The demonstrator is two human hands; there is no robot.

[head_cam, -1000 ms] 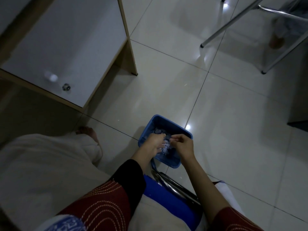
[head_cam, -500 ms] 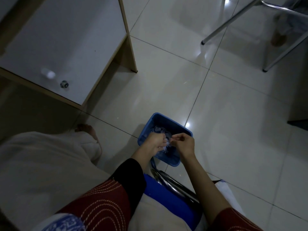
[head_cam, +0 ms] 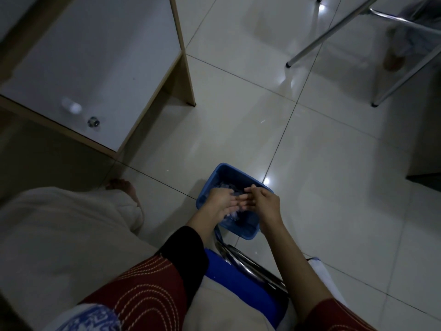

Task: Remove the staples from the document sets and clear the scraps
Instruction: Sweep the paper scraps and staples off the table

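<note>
A small blue bin (head_cam: 240, 168) stands on the tiled floor just in front of my chair, with pale paper scraps (head_cam: 228, 186) inside it. Both my hands hover over the bin's opening. My left hand (head_cam: 220, 204) has its fingers stretched out flat towards the right. My right hand (head_cam: 267, 203) meets it from the right, its loosely bent fingers touching the left fingertips. I see no scrap pinched in either hand, though the light is dim. More pale scraps (head_cam: 233, 215) show just below my left fingers.
A white cabinet (head_cam: 100, 68) with a wooden edge and a small lock stands at the upper left. Metal chair legs (head_cam: 334, 32) cross the upper right, with someone's foot (head_cam: 393, 60) beyond. My own chair's chrome frame (head_cam: 248, 263) is below the bin.
The hands were bunched together around a pale scrap over the bin. Now my left fingers have spread flat and the scrap is no longer between the hands.
</note>
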